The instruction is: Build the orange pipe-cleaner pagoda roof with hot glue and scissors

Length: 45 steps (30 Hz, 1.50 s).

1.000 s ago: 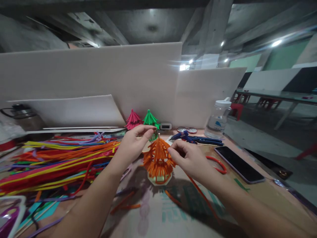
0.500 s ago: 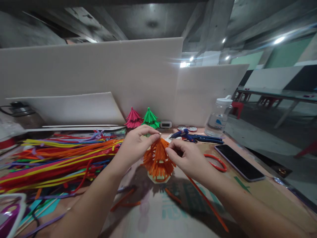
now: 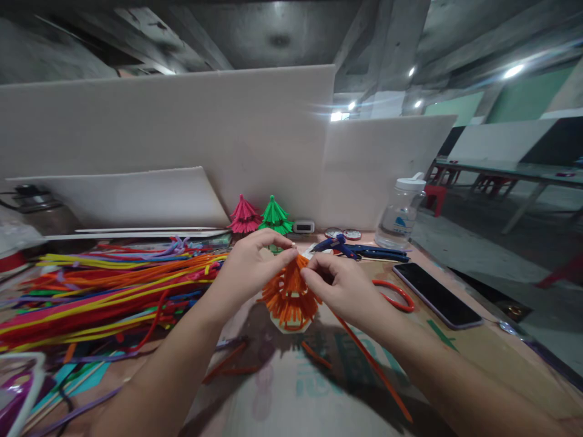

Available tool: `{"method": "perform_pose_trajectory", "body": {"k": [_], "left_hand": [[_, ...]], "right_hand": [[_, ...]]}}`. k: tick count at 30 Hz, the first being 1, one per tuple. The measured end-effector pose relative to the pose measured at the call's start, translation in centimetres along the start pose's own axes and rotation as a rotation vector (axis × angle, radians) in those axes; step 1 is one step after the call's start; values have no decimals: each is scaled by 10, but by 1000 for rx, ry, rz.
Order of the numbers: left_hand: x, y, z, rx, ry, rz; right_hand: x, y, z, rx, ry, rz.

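Note:
An orange pipe-cleaner tree (image 3: 291, 300) stands upright on a pale base between my hands. My left hand (image 3: 257, 261) pinches the top of the tree, thumb and forefinger together around its tip. On the tree's right side, my right hand (image 3: 334, 279) has its thumb and forefinger closed on an orange pipe cleaner near the upper tier; the exact contact is partly hidden. A long orange pipe cleaner (image 3: 376, 370) slants down toward me below the right hand. Short orange pieces (image 3: 316, 355) lie on the cardboard in front. Behind stand a pink tree (image 3: 245, 215) and a green tree (image 3: 276, 215).
Many coloured pipe cleaners (image 3: 113, 291) cover the left side. A blue glue gun (image 3: 334, 244), dark pliers (image 3: 380, 253), red-handled scissors (image 3: 405, 298), a phone (image 3: 437, 295) and a water bottle (image 3: 399, 215) lie or stand to the right. White boards (image 3: 182, 127) rise behind.
My left thumb and fingers have shifted slightly at the tree's tip, and my right fingers moved a little. The whole view has drifted slightly; the tree stays in place.

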<state>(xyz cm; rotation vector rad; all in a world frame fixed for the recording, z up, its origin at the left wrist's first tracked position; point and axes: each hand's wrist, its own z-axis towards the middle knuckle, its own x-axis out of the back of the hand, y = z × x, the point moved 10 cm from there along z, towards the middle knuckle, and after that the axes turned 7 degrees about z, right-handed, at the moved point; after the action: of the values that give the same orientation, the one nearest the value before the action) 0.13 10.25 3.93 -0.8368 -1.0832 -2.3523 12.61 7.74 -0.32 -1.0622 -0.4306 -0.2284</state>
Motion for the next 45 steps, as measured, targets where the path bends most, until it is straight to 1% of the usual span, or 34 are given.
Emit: {"method": "perform_pose_trajectory", "body": {"k": [4, 8, 9, 10, 14, 17, 20, 24, 26, 28, 31, 37, 45], "left_hand": [[0, -1, 1, -8, 9, 15], [1, -7, 2, 10, 11, 25], [1, -7, 2, 6, 12, 26], [1, -7, 2, 1, 12, 27], [0, -8, 2, -9, 10, 27], [-2, -8, 2, -8, 4, 22], [-2, -9, 2, -3, 9, 24], [-3, -10, 2, -2, 12, 24], [-3, -9, 2, -5, 12, 27], [-2, -9, 2, -8, 11, 27], [-2, -8, 2, -15, 10, 27], [-1, -6, 2, -25, 19, 36], [-1, -8, 3, -24, 18, 27]], "right_hand": [[3, 5, -4, -64, -4, 82], [-12, 29, -22, -266, -144, 283], [-14, 34, -27, -295, -165, 311], [-15, 38, -32, -301, -168, 312], [-9, 46, -40, -235, -108, 202], [-13, 48, -42, -247, -117, 212], [-22, 48, -45, -289, -140, 320], [-45, 55, -52, -450, -174, 597], [-53, 59, -54, -513, -166, 666], [-56, 60, -54, -534, -155, 664], [-57, 61, -54, -553, -140, 641], [-57, 70, -53, -609, -111, 666], [-58, 74, -52, -620, -100, 676]]}}
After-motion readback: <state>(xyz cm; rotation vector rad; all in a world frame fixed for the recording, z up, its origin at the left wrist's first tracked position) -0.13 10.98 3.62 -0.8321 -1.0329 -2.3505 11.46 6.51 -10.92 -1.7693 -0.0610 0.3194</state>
